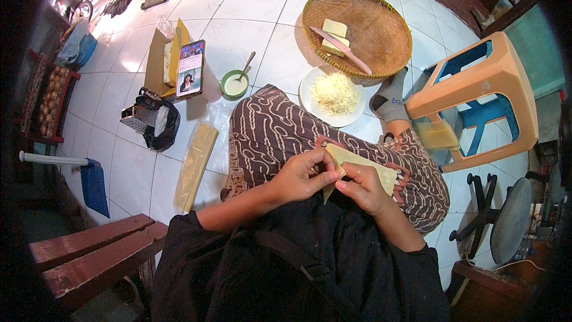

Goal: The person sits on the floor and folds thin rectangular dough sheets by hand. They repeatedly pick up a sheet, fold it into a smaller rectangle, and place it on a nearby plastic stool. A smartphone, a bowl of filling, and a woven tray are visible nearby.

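Observation:
A pale yellow pastry wrapper [356, 155], partly folded, is held over my lap. My left hand [304, 174] pinches its near left edge. Close beside it, my right hand [366, 186] pinches the same edge, the thumbs nearly meeting. Anything inside the fold is hidden by the fingers. Beyond my knees stands a white plate [337, 121] heaped with grated cheese [335, 93]. A green bowl [235, 87] of white liquid with a spoon [246, 63] sits left of it. More wrappers [198, 167] lie in clear plastic by my left thigh.
A woven basket [381, 36] holds cheese blocks [335, 28] and a pink knife [347, 53]. At left are a propped phone [190, 68], a cardboard box [156, 59], a metal grater [138, 118] and a black bag [165, 134]. A plastic stool [506, 83] stands right; a wooden bench [101, 256], lower left.

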Motion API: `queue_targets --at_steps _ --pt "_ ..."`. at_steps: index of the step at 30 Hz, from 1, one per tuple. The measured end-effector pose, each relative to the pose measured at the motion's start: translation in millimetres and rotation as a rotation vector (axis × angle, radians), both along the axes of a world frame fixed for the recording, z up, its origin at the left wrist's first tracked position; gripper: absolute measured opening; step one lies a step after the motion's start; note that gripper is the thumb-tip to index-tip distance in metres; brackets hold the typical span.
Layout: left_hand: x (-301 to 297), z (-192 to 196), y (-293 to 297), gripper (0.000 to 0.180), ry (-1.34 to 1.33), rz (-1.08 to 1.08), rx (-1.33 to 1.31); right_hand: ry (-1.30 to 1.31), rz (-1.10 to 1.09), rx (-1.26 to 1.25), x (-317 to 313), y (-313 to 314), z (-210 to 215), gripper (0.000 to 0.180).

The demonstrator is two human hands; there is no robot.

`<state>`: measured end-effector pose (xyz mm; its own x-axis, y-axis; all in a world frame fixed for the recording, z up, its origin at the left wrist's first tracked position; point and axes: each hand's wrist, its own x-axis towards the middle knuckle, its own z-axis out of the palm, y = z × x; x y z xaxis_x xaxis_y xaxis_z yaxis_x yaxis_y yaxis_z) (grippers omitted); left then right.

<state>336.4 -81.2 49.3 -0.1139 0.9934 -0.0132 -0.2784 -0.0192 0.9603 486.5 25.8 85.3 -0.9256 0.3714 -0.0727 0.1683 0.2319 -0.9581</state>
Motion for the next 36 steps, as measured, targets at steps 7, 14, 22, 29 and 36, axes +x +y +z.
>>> queue_targets --at_steps 7,14,22,29,36 --pt "-3.1 5.6 2.3 0.014 0.127 0.018 -0.021 -0.041 0.027 0.022 0.1 4.7 -3.1 0.025" --pt "-2.7 -3.1 4.2 0.014 0.096 0.026 -0.02 -0.025 -0.029 -0.087 1.2 6.5 -12.2 0.025" --pt "-5.8 19.7 -1.0 0.016 0.29 0.013 -0.037 -0.032 -0.094 -0.032 -5.3 0.8 -8.8 0.021" --pt "-6.3 20.6 -2.7 0.015 0.263 0.074 -0.074 -0.044 -0.138 -0.297 -6.4 0.4 -14.8 0.018" --pt "-10.7 20.3 2.2 0.005 -0.572 0.271 -0.144 0.336 -0.446 -0.986 4.8 18.7 -25.7 0.023"
